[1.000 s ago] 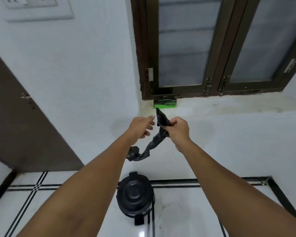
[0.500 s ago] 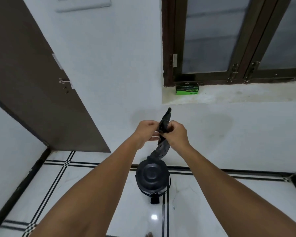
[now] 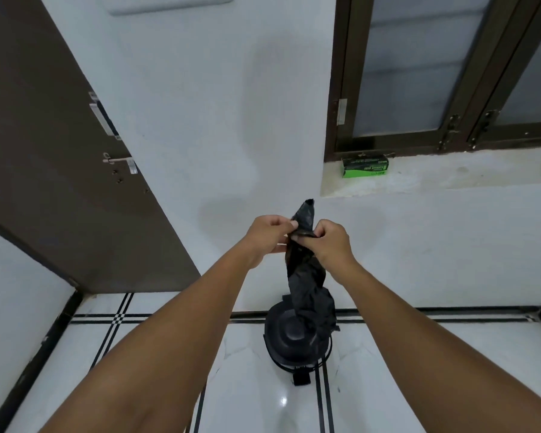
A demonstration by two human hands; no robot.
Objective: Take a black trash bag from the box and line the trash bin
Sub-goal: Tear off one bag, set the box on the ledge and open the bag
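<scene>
**Mia:** What is the person holding up there?

**Sam:** A crumpled black plastic trash bag [image 3: 306,276]. The left hand [image 3: 267,234] pinches its top edge on one side, and the right hand [image 3: 328,242] pinches it on the other. Both hands have their fingers curled onto the plastic.

**Mia:** Where is the bag?

**Sam:** Up in the air, in front of the white wall. It hangs down in a twisted rope, and its bottom end dangles in front of the round black trash bin with its lid shut [image 3: 294,339] on the white tiled floor [image 3: 138,354]. I cannot tell if it touches the lid.

**Mia:** So what is the job right now?

**Sam:** I think it is finding the bag's mouth and opening it. The thin sides stick together, so rub them between thumb and finger until they slide apart. Then pull the hands apart slowly.

**Mia:** And if it stays stuck?

**Sam:** Give it a little shake so air gets in. Don't tug hard, or the thin plastic could tear.

**Mia:** Is the bin ready?

**Sam:** Not yet. The lid has to come up first. The small green cardboard box of bags [image 3: 364,166] sits far off on the window ledge [image 3: 481,173].
</scene>
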